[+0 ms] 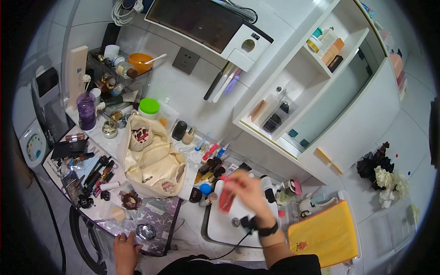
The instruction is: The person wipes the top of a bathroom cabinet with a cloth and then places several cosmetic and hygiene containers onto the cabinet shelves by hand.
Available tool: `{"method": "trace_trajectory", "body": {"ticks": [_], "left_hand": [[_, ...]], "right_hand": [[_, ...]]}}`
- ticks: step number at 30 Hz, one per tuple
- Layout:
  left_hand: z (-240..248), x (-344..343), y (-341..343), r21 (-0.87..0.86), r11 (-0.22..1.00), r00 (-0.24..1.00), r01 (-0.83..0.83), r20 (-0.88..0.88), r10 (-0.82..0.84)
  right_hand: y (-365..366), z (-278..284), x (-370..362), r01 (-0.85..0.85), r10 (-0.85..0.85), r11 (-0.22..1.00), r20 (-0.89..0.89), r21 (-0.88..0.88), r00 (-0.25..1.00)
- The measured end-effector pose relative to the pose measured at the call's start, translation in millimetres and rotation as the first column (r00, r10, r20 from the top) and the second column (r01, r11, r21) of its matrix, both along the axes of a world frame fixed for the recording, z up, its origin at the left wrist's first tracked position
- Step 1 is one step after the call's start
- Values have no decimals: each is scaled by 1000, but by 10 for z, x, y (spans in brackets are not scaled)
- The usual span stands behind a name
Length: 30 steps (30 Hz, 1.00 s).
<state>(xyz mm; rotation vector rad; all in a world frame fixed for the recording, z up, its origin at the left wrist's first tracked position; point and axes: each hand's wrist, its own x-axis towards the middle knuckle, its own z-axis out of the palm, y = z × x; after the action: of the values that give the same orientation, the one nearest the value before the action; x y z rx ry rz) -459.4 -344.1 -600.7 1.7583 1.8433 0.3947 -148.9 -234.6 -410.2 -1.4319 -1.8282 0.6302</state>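
My right hand (247, 191) is over the white sink (217, 231), its fingers closed on a blurred red tube-shaped container (226, 197). A black watch-like band (268, 229) circles that wrist, with a small dark device and a cable beside it. At the near edge of a grey patterned mat (158, 211), my left hand (127, 252) lies with fingers stretched out, holding nothing. Beside it sits a round silvery shiny item (145, 232). Further up are a beige round puff (118, 214) and a brown flower-shaped item (130, 200).
An open cream cosmetics bag (151, 160) stands left of the sink. Several makeup items crowd the board further left, near a purple bottle (86, 111). Small bottles and tubes line the sink's back edge. A yellow towel (323, 236) hangs at right, under a wall cabinet (293, 146).
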Motion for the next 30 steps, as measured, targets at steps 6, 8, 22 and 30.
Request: {"method": "trace_trajectory", "body": {"ticks": [6, 8, 22, 30], "left_hand": [[-28, -55, 49, 73, 990, 992, 118, -61, -114], [-30, -65, -1, 95, 988, 991, 121, -65, -116], [-143, -28, -33, 129, 991, 1000, 16, -23, -14], [-161, -44, -59, 157, 988, 1000, 13, -5, -12]], "right_hand": [[876, 857, 740, 357, -355, 800, -100, 482, 930], [1226, 1020, 899, 361, -529, 610, 24, 705, 848], [2358, 973, 935, 202, -521, 631, 216, 749, 826], [2233, 969, 889, 103, -676, 670, 548, 735, 494]]}}
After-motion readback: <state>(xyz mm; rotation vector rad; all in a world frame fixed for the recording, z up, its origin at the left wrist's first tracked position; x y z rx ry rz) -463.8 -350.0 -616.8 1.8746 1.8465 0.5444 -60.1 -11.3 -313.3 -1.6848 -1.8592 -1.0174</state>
